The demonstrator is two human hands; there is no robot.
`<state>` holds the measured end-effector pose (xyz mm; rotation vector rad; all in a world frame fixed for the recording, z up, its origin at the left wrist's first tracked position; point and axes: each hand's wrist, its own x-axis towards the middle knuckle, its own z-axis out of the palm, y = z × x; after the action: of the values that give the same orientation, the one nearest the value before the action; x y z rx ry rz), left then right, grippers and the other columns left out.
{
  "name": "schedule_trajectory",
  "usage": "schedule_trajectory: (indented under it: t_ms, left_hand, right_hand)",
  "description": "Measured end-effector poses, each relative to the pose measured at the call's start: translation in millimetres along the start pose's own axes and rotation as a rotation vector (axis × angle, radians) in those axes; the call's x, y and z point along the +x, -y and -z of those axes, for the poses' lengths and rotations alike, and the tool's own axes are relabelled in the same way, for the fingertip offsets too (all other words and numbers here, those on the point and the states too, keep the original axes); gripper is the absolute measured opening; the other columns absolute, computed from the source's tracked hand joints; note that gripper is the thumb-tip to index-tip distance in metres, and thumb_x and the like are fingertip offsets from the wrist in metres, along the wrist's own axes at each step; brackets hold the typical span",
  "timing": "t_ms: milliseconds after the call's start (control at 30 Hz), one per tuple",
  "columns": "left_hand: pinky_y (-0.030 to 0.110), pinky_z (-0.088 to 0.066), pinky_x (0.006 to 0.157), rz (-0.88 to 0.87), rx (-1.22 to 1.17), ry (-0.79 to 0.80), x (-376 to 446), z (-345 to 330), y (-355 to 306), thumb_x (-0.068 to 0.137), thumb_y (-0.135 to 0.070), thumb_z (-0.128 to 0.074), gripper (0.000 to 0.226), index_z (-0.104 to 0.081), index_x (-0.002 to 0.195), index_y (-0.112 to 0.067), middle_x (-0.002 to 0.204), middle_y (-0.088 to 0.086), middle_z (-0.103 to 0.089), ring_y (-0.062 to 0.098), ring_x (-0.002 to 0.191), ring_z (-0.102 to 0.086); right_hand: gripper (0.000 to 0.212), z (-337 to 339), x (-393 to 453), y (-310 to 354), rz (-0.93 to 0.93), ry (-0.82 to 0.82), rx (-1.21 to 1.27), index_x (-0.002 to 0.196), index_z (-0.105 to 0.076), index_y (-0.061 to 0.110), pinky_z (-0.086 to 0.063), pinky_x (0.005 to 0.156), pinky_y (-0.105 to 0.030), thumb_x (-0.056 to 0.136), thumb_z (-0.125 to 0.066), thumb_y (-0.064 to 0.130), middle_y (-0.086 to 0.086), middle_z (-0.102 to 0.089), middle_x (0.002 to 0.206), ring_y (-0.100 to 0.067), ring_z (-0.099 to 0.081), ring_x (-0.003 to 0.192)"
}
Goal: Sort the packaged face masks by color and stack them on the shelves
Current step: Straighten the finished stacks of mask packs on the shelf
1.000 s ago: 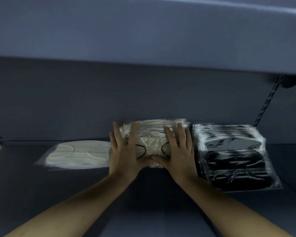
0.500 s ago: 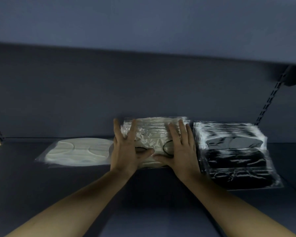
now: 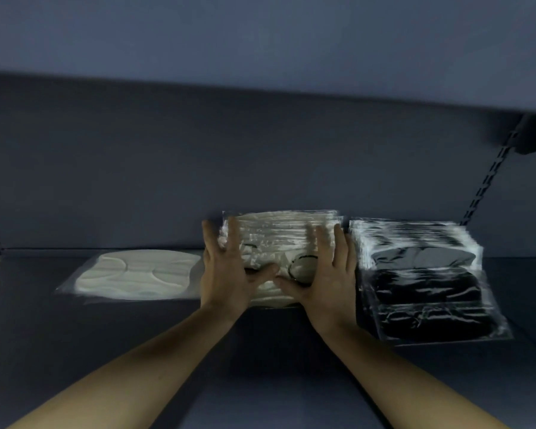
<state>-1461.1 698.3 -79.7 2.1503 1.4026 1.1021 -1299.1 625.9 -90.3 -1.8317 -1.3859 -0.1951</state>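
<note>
Head camera looks into a dim blue shelf (image 3: 260,382). Both hands lie flat, fingers spread and straight, on the middle stack of cream masks with black ear loops (image 3: 279,239): left hand (image 3: 226,274) on its left half, right hand (image 3: 325,280) on its right. A stack of black masks (image 3: 424,283) sits just beside it on the right; a white mask pack (image 3: 136,275) lies to the left.

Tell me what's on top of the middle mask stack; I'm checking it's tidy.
Both hands, left hand and right hand, rest flat with straight fingers on the beige stack. Whatever lies under the palms is covered.
</note>
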Motion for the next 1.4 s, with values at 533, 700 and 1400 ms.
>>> schedule_trajectory:
  t_ms: [533,700,1400]
  left_hand:
    - [0.047,-0.041,0.108,0.015,-0.053,-0.019,-8.4,-9.4,-5.0,0.077,-0.066,-0.069,0.112,0.004,0.156,-0.037,0.157,0.005,-0.009,0.031,0.143,-0.026]
    - [0.046,-0.038,0.110,0.043,0.046,0.102,-1.0,-9.0,-7.2,0.082,-0.063,-0.065,0.102,-0.003,0.157,-0.037,0.161,0.008,-0.003,0.032,0.148,-0.016]
    - [0.049,-0.005,0.120,-0.297,0.392,0.204,-15.8,9.4,14.1,0.063,-0.094,-0.029,0.118,0.000,0.159,-0.031,0.162,0.004,0.027,0.027,0.147,0.028]
  right_hand:
    - [0.117,1.2,-3.8,3.3,-0.089,0.069,0.062,0.157,-0.001,0.030,-0.038,0.110,-0.049,0.073,-0.075,0.066,0.001,0.008,0.165,-0.026,-0.004,0.152]
    - [0.105,-2.6,-5.9,1.4,-0.060,0.101,0.002,0.158,-0.005,0.030,-0.034,0.114,-0.056,0.080,-0.065,0.067,-0.002,0.005,0.165,-0.031,-0.004,0.152]
    - [0.078,-10.1,-7.5,1.9,0.200,0.135,-0.289,0.160,0.000,0.018,0.008,0.122,-0.047,0.100,-0.026,0.060,-0.006,0.014,0.167,-0.022,0.021,0.151]
